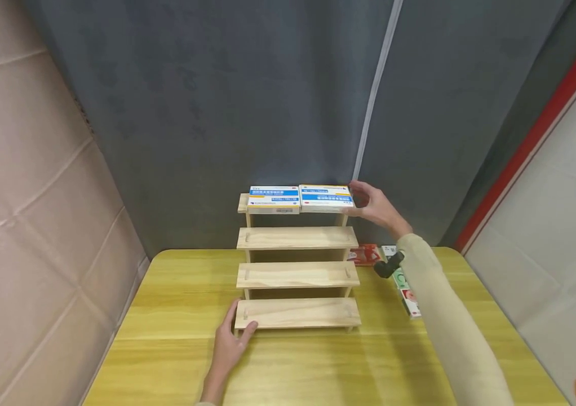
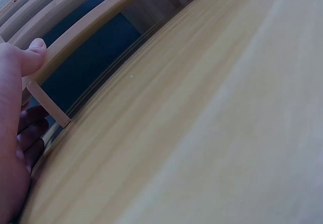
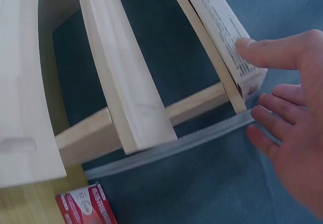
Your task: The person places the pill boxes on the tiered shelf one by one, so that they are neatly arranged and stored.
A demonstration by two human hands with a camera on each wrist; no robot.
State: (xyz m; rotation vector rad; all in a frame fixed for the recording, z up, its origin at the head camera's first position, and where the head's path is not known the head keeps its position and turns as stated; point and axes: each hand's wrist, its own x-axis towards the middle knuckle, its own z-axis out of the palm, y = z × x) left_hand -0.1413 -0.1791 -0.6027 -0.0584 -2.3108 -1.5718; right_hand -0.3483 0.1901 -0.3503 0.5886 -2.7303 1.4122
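A wooden stepped display rack point(image 1: 298, 274) stands on the table with several tiers. Two white, blue and yellow medicine boxes lie flat side by side on its top tier: a left box point(image 1: 274, 200) and a right box point(image 1: 326, 197). My right hand point(image 1: 376, 208) holds the right box by its outer end, thumb on the front side point(image 3: 222, 37) and a finger at the back corner. In the right wrist view, the other fingers point(image 3: 282, 108) lie past the box's end. My left hand point(image 1: 229, 344) grips the bottom tier's left end, thumb point(image 2: 34, 55) on its front edge and fingers below.
Right of the rack, a red box point(image 1: 365, 255) lies on the yellow wood-grain table point(image 1: 181, 316). Farther right lie more boxes, including a green and white box point(image 1: 400, 278) and a red and white box point(image 1: 411, 303), partly behind the right arm. A grey curtain point(image 1: 217, 113) hangs behind.
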